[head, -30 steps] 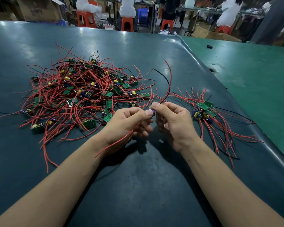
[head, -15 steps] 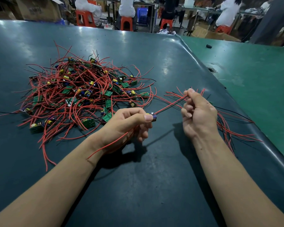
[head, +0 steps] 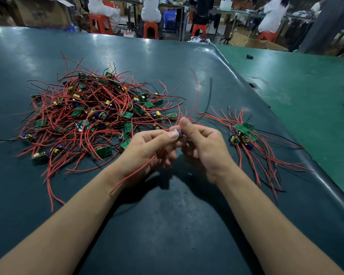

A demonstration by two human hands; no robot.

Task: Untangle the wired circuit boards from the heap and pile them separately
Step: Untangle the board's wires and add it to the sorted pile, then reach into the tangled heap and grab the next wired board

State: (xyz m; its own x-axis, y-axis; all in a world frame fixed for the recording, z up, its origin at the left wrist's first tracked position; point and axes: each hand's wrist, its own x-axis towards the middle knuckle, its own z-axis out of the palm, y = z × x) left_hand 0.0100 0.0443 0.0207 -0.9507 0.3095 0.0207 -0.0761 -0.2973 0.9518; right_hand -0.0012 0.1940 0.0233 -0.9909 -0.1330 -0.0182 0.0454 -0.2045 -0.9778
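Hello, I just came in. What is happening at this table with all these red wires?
A person is sorting small circuit boards with red wires. Both hands meet above the dark table: the left hand and the right hand pinch one small board between their fingertips, and its red wires trail under the left hand. The big tangled heap lies to the left. A much smaller sorted pile lies to the right, so most of the work is not yet done.
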